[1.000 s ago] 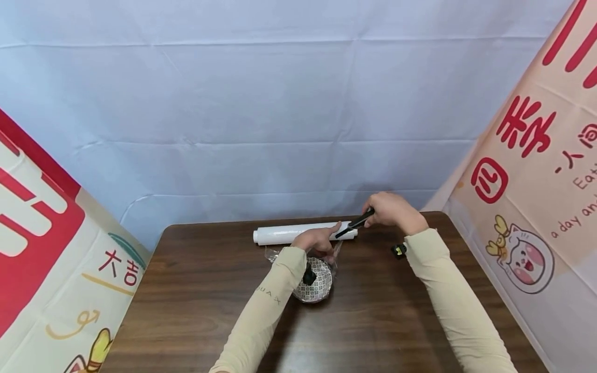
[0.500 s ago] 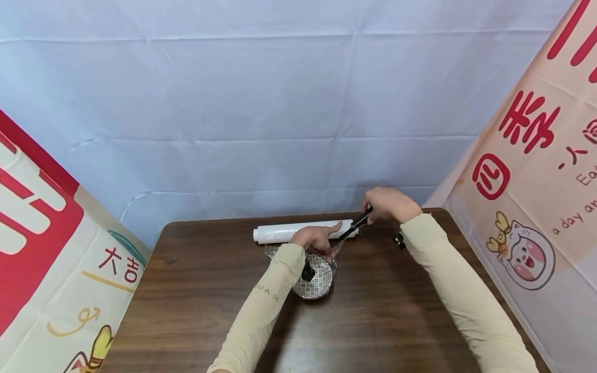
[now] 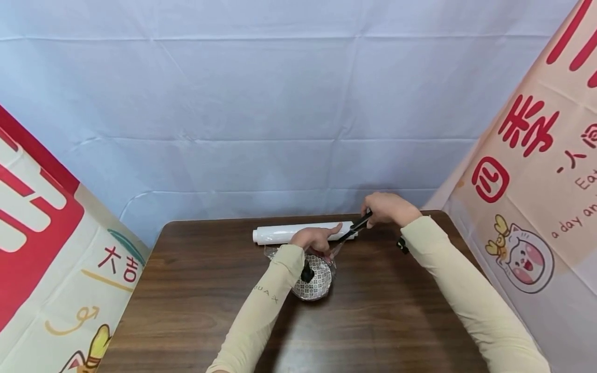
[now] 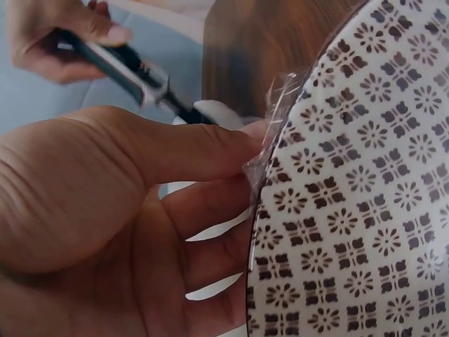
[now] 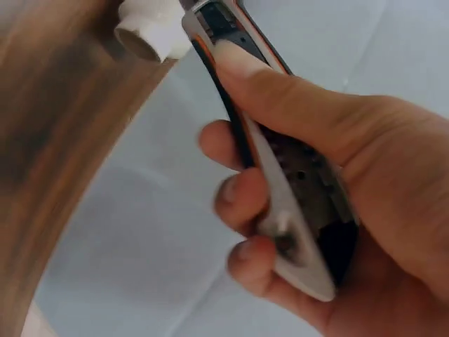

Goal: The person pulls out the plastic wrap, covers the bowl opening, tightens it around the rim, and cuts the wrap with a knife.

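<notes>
A round bowl (image 3: 318, 286) with a brown-and-white flower pattern sits on the table, clear cling film (image 4: 277, 105) bunched along its edge. My left hand (image 3: 314, 239) is at the bowl's far side; in the left wrist view its thumb lies against the film and its other fingers run behind the bowl's edge. Just to the right, my right hand (image 3: 389, 207) grips a utility knife (image 5: 302, 189), thumb along its top and fingers curled round the handle. The blade slants down to the left, meeting a stretched strip of film beside the left hand.
A white roll of cling film (image 3: 277, 234) lies along the table's back edge, partly behind the left hand. The brown wooden table (image 3: 210, 300) ends at a pale blue cloth backdrop (image 3: 261, 103). Printed banners hang on both sides.
The right hand and utility knife have shifted slightly, the blade now against the film strip rather than above it. The left hand has stayed almost in place at the bowl.
</notes>
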{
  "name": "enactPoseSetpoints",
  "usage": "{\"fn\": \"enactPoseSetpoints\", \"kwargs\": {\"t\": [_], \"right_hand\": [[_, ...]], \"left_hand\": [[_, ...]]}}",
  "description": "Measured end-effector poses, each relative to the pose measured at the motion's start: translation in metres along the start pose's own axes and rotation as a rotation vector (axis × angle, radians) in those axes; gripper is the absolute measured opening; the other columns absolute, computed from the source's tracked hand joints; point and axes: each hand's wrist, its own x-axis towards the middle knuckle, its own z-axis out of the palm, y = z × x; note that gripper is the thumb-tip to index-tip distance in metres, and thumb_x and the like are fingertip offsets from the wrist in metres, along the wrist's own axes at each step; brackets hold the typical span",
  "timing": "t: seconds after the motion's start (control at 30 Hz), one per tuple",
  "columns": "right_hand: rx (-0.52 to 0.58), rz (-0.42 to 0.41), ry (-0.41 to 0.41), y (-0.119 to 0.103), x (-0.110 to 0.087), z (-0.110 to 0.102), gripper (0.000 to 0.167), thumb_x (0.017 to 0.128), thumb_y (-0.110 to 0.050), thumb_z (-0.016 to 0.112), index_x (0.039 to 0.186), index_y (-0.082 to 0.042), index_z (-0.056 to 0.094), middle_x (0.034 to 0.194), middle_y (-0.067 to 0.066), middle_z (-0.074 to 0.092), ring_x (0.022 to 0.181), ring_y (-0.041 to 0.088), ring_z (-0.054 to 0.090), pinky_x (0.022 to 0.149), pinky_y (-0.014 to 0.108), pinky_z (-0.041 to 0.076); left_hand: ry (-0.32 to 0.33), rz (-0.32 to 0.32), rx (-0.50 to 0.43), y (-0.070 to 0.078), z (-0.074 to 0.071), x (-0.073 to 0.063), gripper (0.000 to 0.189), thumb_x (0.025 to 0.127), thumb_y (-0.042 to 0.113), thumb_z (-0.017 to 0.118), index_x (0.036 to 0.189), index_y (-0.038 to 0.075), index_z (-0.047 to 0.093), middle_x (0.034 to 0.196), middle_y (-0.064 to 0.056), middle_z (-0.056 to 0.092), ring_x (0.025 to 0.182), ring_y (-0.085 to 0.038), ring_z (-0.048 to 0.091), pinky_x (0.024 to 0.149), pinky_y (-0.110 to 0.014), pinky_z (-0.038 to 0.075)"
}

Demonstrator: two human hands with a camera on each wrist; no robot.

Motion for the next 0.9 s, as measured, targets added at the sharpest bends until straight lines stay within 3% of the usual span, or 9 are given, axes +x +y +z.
{"fn": "enactPoseSetpoints", "kwargs": {"t": [0.17, 0.23, 0.47, 0.53, 0.63, 0.7, 0.77, 0.83, 0.9], "right_hand": [[-0.037, 0.045, -0.001, 0.006, -0.007, -0.004, 0.022, 0.084, -0.020, 0.089, 0.105, -0.017, 0.081, 0.102, 0.004, 0.075, 0.086, 0.021, 0.065, 0.076, 0.041, 0.058], [-0.056, 0.020, 0.005, 0.009, -0.012, -0.005, 0.019, 0.084, -0.019, 0.088, 0.102, -0.018, 0.082, 0.099, 0.002, 0.076, 0.085, 0.020, 0.066, 0.076, 0.041, 0.058], [0.013, -0.020, 0.160, 0.032, -0.052, -0.020, 0.017, 0.088, -0.023, 0.085, 0.101, -0.013, 0.080, 0.095, 0.004, 0.076, 0.083, 0.021, 0.066, 0.076, 0.044, 0.054], [0.044, -0.031, 0.197, 0.037, -0.064, -0.018, 0.021, 0.091, -0.025, 0.083, 0.106, -0.011, 0.079, 0.100, 0.006, 0.078, 0.088, 0.025, 0.069, 0.080, 0.048, 0.056], [0.120, -0.002, 0.255, 0.040, -0.081, -0.004, 0.025, 0.093, -0.028, 0.081, 0.110, -0.010, 0.079, 0.104, 0.008, 0.079, 0.092, 0.027, 0.072, 0.083, 0.050, 0.058], [0.165, 0.034, 0.322, 0.042, -0.090, 0.012, 0.028, 0.094, -0.032, 0.080, 0.111, -0.010, 0.079, 0.104, 0.008, 0.080, 0.090, 0.025, 0.072, 0.081, 0.048, 0.058], [0.227, 0.084, 0.419, 0.043, -0.099, 0.033, 0.031, 0.094, -0.036, 0.080, 0.110, -0.009, 0.080, 0.102, 0.010, 0.080, 0.084, 0.021, 0.071, 0.077, 0.044, 0.058], [0.286, 0.137, 0.530, 0.041, -0.105, 0.057, 0.036, 0.093, -0.042, 0.081, 0.107, -0.009, 0.080, 0.100, 0.010, 0.081, 0.079, 0.017, 0.069, 0.074, 0.040, 0.057], [0.377, 0.207, 0.618, 0.035, -0.110, 0.081, 0.039, 0.092, -0.047, 0.081, 0.105, -0.010, 0.081, 0.093, 0.009, 0.079, 0.068, 0.013, 0.062, 0.064, 0.034, 0.053]], "left_hand": [[-0.005, 0.013, 0.055, 0.002, 0.001, 0.004, 0.113, 0.093, -0.012, 0.067, 0.166, 0.048, 0.005, 0.178, -0.019, 0.009, 0.062, -0.012, 0.057, 0.057, -0.025, 0.050], [-0.009, 0.001, 0.073, 0.002, 0.001, 0.005, 0.113, 0.094, -0.012, 0.065, 0.166, 0.049, 0.002, 0.177, -0.020, 0.009, 0.060, -0.012, 0.056, 0.057, -0.026, 0.049], [0.010, 0.001, 0.032, 0.003, -0.001, 0.005, 0.112, 0.095, -0.011, 0.065, 0.167, 0.047, 0.002, 0.173, -0.024, 0.021, 0.065, -0.015, 0.063, 0.059, -0.027, 0.055], [0.013, 0.020, 0.012, 0.001, -0.002, 0.005, 0.111, 0.096, -0.011, 0.064, 0.167, 0.047, 0.002, 0.162, -0.029, 0.040, 0.065, -0.016, 0.062, 0.060, -0.027, 0.054], [0.049, 0.060, 0.045, -0.001, -0.004, 0.005, 0.100, 0.102, -0.002, 0.061, 0.168, 0.045, 0.003, 0.133, -0.030, 0.067, 0.064, -0.016, 0.061, 0.061, -0.029, 0.052], [0.093, 0.085, 0.090, -0.002, -0.006, 0.003, 0.092, 0.106, 0.006, 0.058, 0.168, 0.043, 0.002, 0.115, -0.026, 0.075, 0.063, -0.016, 0.059, 0.063, -0.031, 0.049], [0.164, 0.101, 0.171, -0.003, -0.007, -0.001, 0.084, 0.109, 0.017, 0.057, 0.168, 0.040, 0.001, 0.133, -0.018, 0.073, 0.060, -0.015, 0.053, 0.066, -0.034, 0.049], [0.236, 0.111, 0.243, -0.005, -0.007, -0.009, 0.081, 0.110, 0.024, 0.056, 0.169, 0.037, 0.003, 0.154, -0.012, 0.060, 0.064, -0.019, 0.054, 0.074, -0.038, 0.049], [0.308, 0.120, 0.294, -0.008, -0.009, -0.021, 0.076, 0.110, 0.029, 0.055, 0.170, 0.033, 0.008, 0.168, -0.007, 0.043, 0.081, -0.023, 0.065, 0.089, -0.041, 0.054]]}}
